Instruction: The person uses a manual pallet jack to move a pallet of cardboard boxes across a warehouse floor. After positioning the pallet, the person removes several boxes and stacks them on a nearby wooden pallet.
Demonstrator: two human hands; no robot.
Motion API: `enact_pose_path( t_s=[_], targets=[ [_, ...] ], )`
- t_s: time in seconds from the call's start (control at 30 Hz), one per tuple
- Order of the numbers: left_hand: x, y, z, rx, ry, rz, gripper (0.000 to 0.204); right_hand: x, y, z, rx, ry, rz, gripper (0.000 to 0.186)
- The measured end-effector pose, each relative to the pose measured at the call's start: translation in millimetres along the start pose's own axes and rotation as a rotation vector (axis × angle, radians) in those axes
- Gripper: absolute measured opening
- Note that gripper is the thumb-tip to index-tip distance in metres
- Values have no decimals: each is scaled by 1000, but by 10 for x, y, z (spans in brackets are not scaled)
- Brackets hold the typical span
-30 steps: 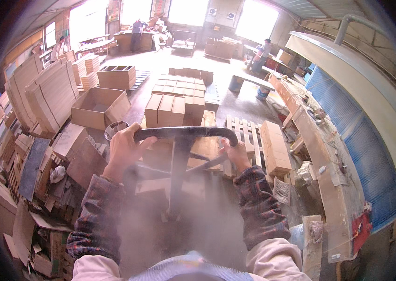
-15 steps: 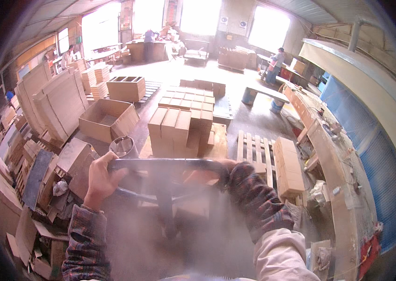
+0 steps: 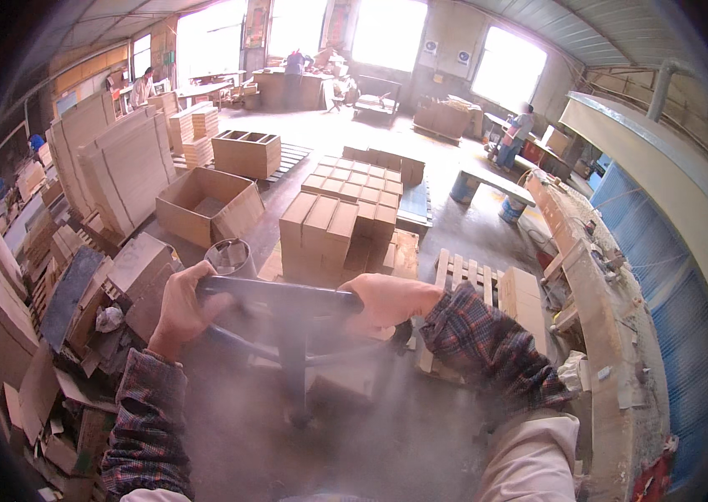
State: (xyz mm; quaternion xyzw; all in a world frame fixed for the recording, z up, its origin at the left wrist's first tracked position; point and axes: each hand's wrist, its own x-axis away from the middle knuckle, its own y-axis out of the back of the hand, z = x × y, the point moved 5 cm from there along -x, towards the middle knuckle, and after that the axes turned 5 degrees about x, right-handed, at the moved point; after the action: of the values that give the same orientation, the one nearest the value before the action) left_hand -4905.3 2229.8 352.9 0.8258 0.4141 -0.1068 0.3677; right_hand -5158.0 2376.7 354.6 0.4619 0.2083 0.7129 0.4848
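Note:
Across the lower middle runs a dark handle (image 3: 287, 293) with a straight crossbar, a central stem going down and a curved bar below. Around the left end of the crossbar, the fingers of my left hand (image 3: 182, 308) are closed. My right hand (image 3: 389, 299) grips the right part of the same crossbar, back of the hand upward, with its fingertips hidden. Plaid cuffs show at both wrists. Haze blurs the foot of the stem. Just beyond the handle stands a stack of brown cartons (image 3: 320, 238), with a round bin (image 3: 231, 258) to its left.
An open cardboard box (image 3: 191, 219) and tall board stacks (image 3: 124, 171) stand left, above wood scraps (image 3: 78, 314). A slatted pallet (image 3: 446, 272) and a carton (image 3: 521, 299) lie right, beside a long workbench (image 3: 600, 335). People work farther back, one (image 3: 517, 135) at right.
My right hand has shifted left along the crossbar, and its back now shows on top. My left hand keeps its hold. The room has slid somewhat to the right in view.

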Motion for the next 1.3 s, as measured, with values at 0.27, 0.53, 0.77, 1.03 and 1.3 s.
enact_pose_path(
  t_s=[0.27, 0.53, 0.77, 1.03, 1.3],
  targets=[
    [-89, -29, 146, 64, 14, -2, 26, 9, 32, -71, 53, 183, -418, 51],
    [41, -16, 120, 108, -51, 14, 29, 280, -223, 91, 58, 100, -552, 49],
    [1030, 336, -101, 70, -230, -6, 41, 1007, -1124, 877, 57, 80, -667, 39],
    [3013, 1179, -246, 104, -231, 126, 52, 1398, -3171, 2269, 86, 36, -624, 31],
    [3834, 960, -721, -307, -223, 95, 25, 1144, -4191, 2768, -127, 76, -493, 39]
  ],
)
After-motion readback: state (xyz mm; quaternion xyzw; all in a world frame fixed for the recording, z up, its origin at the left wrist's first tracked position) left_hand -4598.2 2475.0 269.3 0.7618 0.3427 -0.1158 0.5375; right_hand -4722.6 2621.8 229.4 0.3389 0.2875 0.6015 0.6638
